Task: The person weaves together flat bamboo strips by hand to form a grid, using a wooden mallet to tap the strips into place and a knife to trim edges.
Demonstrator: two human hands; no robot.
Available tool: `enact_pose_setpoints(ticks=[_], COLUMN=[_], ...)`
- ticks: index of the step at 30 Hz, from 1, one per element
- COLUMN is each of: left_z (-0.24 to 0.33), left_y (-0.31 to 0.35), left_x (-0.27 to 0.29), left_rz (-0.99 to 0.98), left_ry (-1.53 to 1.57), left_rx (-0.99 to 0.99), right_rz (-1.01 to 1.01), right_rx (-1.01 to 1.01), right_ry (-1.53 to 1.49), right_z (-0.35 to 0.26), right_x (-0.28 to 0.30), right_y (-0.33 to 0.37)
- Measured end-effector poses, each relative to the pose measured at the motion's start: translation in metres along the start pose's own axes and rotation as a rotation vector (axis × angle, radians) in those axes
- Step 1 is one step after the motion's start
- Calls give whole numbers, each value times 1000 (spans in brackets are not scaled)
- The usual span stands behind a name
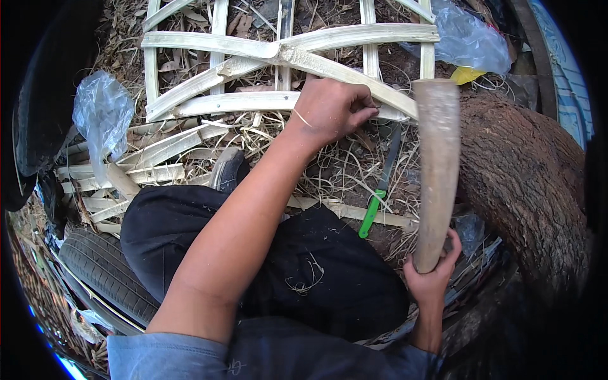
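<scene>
My left hand (332, 113) is closed and rests at the lower slat (237, 102) of a lattice made of pale split-wood strips. Its thumb and forefinger are pinched together near the slat's right part; whatever lies between them is too small or hidden to name. Two slanting strips meet at a crossing (277, 52) just above this hand. In my right hand (434, 269) is the narrow lower end of a thick, smooth wooden club (438, 171), held upright with its broad end at the lattice's right edge. A green-handled knife (372, 212) lies on the ground between my hands.
A thick tree trunk (525, 171) stands close on the right. Clear plastic bags (104, 114) lie at the left and upper right. Loose strips (158, 149) and shavings cover the ground by my legs. A tyre (107, 272) sits at the lower left.
</scene>
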State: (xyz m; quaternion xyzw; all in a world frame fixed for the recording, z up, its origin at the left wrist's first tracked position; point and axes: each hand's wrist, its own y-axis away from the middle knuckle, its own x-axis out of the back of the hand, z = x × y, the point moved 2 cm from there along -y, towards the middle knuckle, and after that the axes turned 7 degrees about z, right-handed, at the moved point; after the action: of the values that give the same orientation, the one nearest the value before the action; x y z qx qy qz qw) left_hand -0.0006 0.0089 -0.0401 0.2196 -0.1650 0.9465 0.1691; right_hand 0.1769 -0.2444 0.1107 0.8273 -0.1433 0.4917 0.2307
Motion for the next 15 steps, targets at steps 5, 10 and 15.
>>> enact_pose_setpoints(ticks=[5,10,15], left_z=[1,1,6], left_y=[5,1,1], left_x=[5,4,9], left_rz=[-28,-30,-108], left_ry=[-42,20,69], left_rx=[18,9,14], right_rz=[-153,-132,-38], right_rx=[-278,-21,-195], right_ry=[-6,119,-166], right_z=[-4,-14,-20], right_x=[-3,-1,13], right_y=[1,4,16])
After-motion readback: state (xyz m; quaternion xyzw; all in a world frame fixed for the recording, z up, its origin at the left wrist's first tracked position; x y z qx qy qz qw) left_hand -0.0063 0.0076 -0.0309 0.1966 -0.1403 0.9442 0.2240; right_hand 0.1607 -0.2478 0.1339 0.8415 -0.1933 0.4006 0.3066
